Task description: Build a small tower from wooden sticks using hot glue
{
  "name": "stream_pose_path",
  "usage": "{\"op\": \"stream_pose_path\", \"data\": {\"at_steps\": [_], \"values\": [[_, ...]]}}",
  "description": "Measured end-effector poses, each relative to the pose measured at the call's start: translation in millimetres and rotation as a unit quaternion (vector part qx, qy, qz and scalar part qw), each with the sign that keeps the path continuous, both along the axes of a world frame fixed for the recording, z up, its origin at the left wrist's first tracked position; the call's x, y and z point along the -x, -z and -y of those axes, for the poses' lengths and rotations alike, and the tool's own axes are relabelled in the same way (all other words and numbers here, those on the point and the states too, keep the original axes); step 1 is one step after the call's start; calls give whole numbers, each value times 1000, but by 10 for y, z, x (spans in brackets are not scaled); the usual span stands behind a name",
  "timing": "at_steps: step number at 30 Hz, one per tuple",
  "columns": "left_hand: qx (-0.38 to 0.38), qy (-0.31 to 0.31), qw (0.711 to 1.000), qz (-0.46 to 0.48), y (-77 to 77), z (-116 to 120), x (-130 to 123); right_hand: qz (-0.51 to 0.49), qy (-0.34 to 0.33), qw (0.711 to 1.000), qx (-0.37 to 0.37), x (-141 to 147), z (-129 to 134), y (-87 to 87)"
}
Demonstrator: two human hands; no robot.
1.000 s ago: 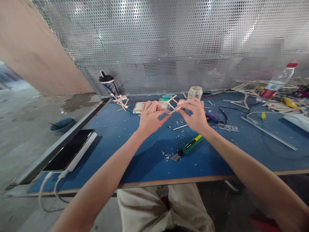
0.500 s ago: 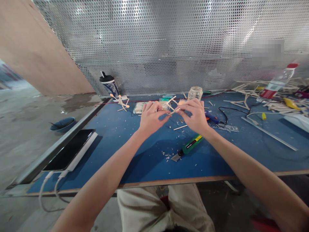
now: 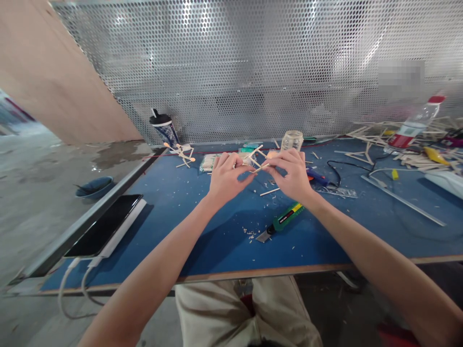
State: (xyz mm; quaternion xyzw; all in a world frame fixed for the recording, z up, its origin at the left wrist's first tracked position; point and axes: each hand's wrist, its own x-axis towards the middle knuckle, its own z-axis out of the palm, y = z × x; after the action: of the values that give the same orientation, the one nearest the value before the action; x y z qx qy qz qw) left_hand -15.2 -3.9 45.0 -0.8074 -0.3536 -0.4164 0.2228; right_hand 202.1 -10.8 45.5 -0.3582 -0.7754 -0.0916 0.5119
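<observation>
Between my hands, above the blue table, is a small frame of thin wooden sticks (image 3: 257,153). My left hand (image 3: 227,179) pinches its left side between thumb and fingers. On the other side, my right hand (image 3: 291,174) pinches the frame near its lower right. An orange piece (image 3: 272,154) shows just behind my right fingers. A green utility knife (image 3: 285,218) lies below my right hand, its blade pointing left among small wood shavings. Behind my left hand lies a clear bag of sticks (image 3: 207,163).
A glass jar (image 3: 292,140), a blue glue gun (image 3: 318,177) and a loose stick (image 3: 269,192) are near my right hand. Another stick structure (image 3: 183,153) and a cup (image 3: 165,129) stand back left; a phone (image 3: 104,225) lies left. At right are a bottle (image 3: 412,126) and piled sticks.
</observation>
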Motion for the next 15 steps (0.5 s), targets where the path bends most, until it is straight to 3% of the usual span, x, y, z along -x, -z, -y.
{"op": "stream_pose_path", "data": {"at_steps": [15], "values": [[-5,1,1000,-3,-4,-11,16,14,6,1000,-15,-1,10,-10]]}}
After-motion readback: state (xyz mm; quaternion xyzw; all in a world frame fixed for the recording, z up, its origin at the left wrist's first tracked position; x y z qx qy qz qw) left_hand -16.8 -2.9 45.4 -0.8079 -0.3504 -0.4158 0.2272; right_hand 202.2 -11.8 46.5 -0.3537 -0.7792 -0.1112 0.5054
